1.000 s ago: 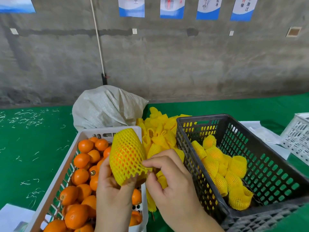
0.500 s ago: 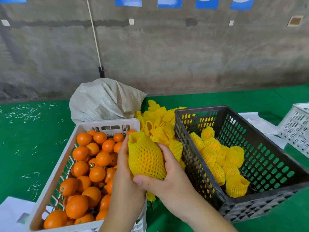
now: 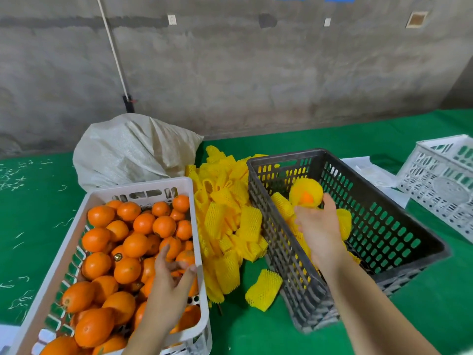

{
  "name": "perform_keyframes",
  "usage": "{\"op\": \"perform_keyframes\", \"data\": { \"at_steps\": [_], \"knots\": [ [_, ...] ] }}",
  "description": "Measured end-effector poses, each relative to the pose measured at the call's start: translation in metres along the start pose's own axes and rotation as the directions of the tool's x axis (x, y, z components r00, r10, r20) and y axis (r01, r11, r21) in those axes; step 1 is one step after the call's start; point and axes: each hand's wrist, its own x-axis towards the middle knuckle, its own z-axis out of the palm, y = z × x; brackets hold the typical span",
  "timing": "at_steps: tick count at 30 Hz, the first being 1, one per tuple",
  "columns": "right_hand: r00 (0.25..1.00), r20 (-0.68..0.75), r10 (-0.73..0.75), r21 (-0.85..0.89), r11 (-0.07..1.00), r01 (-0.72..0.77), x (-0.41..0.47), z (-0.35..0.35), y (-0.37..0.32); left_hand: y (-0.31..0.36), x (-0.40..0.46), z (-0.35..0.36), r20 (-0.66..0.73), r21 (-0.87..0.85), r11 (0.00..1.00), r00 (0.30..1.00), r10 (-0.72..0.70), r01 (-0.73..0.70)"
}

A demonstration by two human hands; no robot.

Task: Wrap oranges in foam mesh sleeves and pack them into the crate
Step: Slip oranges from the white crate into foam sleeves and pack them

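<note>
Wrapped orange [image 3: 305,192] now over dark crate [image 3: 399,242], off right hand [image 3: 316,221], fingers wide.
Left hand [image 3: 170,280] loosely spread over white crate [image 3: 197,252]; green tabletop [image 3: 33,208], grey concrete wall.

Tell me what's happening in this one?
A person is wrapping oranges in foam sleeves and packing them. The right hand is over the black crate, fingers spread, with a wrapped orange at its fingertips, apparently just being let go onto the wrapped ones there. The left hand reaches into the white crate of bare oranges, fingers loosely curled, holding nothing yet. Spare sleeves lie piled between the crates.
</note>
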Motion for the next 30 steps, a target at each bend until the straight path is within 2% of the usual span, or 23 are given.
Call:
{"op": "perform_keyframes", "data": {
  "at_steps": [2, 4, 5, 6, 7, 8, 9, 10, 12, 13, 14, 15, 16, 17, 19, 21, 23, 25, 27, 29, 30],
  "knots": [
    [0.998, -0.006, -0.067, -0.14, 0.988, 0.066, 0.013, 0.004, 0.005, -0.008, 0.003, 0.003, 0.04, -0.064, 0.988, 0.989, -0.14, 0.143],
    [0.981, 0.135, -0.142, -0.346, 0.921, 0.181, 0.009, 0.014, 0.017, -0.015, 0.008, 0.003, 0.068, -0.062, 0.973, 0.973, -0.22, 0.224],
    [0.957, 0.234, -0.17, -0.506, 0.819, 0.269, 0.003, 0.019, 0.027, -0.016, 0.01, 0.003, 0.078, -0.041, 0.97, 0.969, -0.235, 0.238],
    [0.926, 0.32, -0.199, -0.67, 0.643, 0.37, -0.005, 0.025, 0.038, -0.017, 0.01, 0.004, 0.087, -0.01, 0.973, 0.97, -0.228, 0.23],
    [0.892, 0.388, -0.233, -0.788, 0.418, 0.452, -0.011, 0.031, 0.047, -0.017, 0.01, 0.005, 0.1, 0.033, 0.976, 0.971, -0.216, 0.214],
    [0.851, 0.456, -0.259, -0.837, 0.201, 0.509, -0.016, 0.035, 0.054, -0.016, 0.008, 0.006, 0.118, 0.076, 0.978, 0.972, -0.204, 0.196],
    [0.832, 0.495, -0.248, -0.846, 0.079, 0.527, -0.018, 0.039, 0.059, -0.015, 0.007, 0.007, 0.139, 0.114, 0.978, 0.972, -0.188, 0.173],
    [0.834, 0.505, -0.222, -0.852, 0.025, 0.522, -0.02, 0.042, 0.06, -0.015, 0.007, 0.006, 0.161, 0.162, 0.978, 0.974, -0.159, 0.133],
    [0.846, 0.498, -0.187, -0.863, -0.013, 0.505, -0.017, 0.045, 0.059, -0.018, 0.012, 0.001, 0.192, 0.32, 0.947, 0.979, -0.064, -0.001],
    [0.845, 0.5, -0.188, -0.863, -0.033, 0.503, -0.016, 0.046, 0.06, -0.019, 0.018, -0.004, 0.214, 0.459, 0.883, 0.977, -0.006, -0.095],
    [0.836, 0.515, -0.191, -0.856, -0.076, 0.511, -0.015, 0.046, 0.06, -0.02, 0.025, -0.009, 0.241, 0.609, 0.774, 0.97, 0.029, -0.175],
    [0.821, 0.541, -0.183, -0.841, -0.133, 0.525, -0.015, 0.048, 0.062, -0.02, 0.032, -0.014, 0.255, 0.735, 0.646, 0.967, 0.018, -0.206],
    [0.805, 0.567, -0.172, -0.822, -0.182, 0.54, -0.017, 0.051, 0.065, -0.02, 0.038, -0.018, 0.254, 0.804, 0.566, 0.966, -0.054, -0.179],
    [0.791, 0.59, -0.164, -0.805, -0.198, 0.559, -0.02, 0.054, 0.07, -0.022, 0.043, -0.021, 0.248, 0.838, 0.53, 0.956, -0.154, -0.132],
    [0.781, 0.617, -0.1, -0.787, -0.107, 0.608, -0.029, 0.059, 0.09, -0.028, 0.045, -0.018, 0.272, 0.902, 0.422, 0.88, -0.389, -0.092],
    [0.782, 0.606, 0.147, -0.791, 0.005, 0.612, -0.039, 0.064, 0.116, -0.03, 0.045, -0.01, 0.288, 0.945, 0.295, 0.784, -0.551, -0.14],
    [0.714, 0.525, 0.463, -0.807, 0.005, 0.59, -0.047, 0.066, 0.134, -0.027, 0.043, -0.003, 0.251, 0.965, 0.217, 0.767, -0.59, -0.148],
    [0.636, 0.454, 0.624, -0.827, 0.03, 0.561, -0.052, 0.066, 0.148, -0.021, 0.039, 0.002, 0.203, 0.979, 0.124, 0.779, -0.593, -0.16],
    [0.633, 0.439, 0.638, -0.862, 0.1, 0.497, -0.055, 0.065, 0.157, -0.019, 0.033, 0.004, 0.162, 0.984, 0.029, 0.818, -0.552, -0.175],
    [0.697, 0.421, 0.58, -0.901, 0.18, 0.394, -0.056, 0.065, 0.164, -0.023, 0.03, 0.006, 0.095, 0.988, -0.062, 0.866, -0.491, -0.144],
    [0.719, 0.407, 0.564, -0.911, 0.194, 0.364, -0.055, 0.064, 0.166, -0.023, 0.029, 0.007, 0.053, 0.992, -0.076, 0.87, -0.489, -0.102]
  ]
}}
